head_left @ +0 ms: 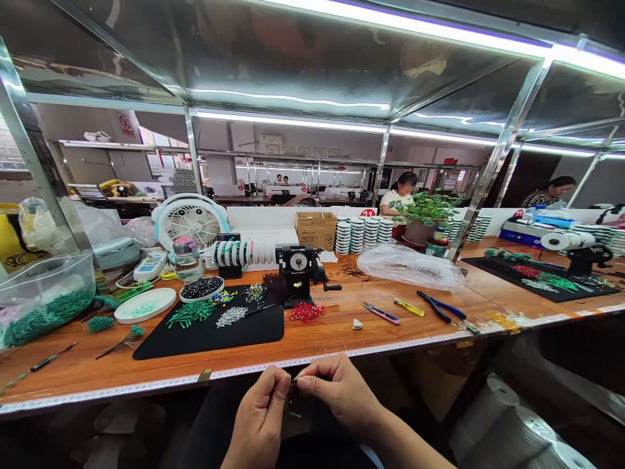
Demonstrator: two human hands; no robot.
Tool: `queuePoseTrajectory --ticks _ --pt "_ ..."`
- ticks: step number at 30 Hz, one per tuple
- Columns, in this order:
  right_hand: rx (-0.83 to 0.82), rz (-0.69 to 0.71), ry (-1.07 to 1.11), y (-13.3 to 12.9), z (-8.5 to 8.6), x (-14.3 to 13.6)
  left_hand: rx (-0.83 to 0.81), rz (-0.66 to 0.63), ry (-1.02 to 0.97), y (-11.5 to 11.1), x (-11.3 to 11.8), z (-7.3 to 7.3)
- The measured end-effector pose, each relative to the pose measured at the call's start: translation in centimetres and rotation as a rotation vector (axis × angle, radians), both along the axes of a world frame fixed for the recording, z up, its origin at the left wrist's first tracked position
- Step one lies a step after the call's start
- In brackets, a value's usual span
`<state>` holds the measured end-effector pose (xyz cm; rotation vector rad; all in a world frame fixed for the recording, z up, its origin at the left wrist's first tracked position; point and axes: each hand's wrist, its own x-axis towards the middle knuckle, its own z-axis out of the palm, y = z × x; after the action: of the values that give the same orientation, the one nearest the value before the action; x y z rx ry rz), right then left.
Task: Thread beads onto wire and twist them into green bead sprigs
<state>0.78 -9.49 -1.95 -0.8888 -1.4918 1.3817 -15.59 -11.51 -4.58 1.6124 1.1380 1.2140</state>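
Note:
Just below the table's front edge, my left hand (261, 413) is closed in a pinch, thumb against the curled forefinger. My right hand (339, 394) pinches beside it, the fingertips of both almost meeting. Something small and dark shows between them, too small to name. Under the fingertips hangs a small green piece (295, 415). Beyond the hands lies a black mat (209, 339) with green pieces (191, 314), silvery bits (232, 316) and coloured beads (223, 298). A red heap (307, 312) sits right of it, before a winding machine (295, 277) holding several spools.
To the right lie pink-handled tweezers or a cutter (381, 313), a yellow-handled tool (409, 307) and blue-black pliers (441, 306). A measuring tape (146, 386) runs along the table edge. A fan (191, 225), a plastic bag (410, 266) and a plant (424, 212) stand behind. Co-workers sit farther back.

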Motion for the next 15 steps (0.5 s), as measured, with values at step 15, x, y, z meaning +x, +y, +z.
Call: queuePoseTrajectory --ticks 15 --pt "0.011 -0.021 -0.048 0.03 0.27 -0.08 -0.038 -0.016 -0.036 0.32 0.12 0.36"
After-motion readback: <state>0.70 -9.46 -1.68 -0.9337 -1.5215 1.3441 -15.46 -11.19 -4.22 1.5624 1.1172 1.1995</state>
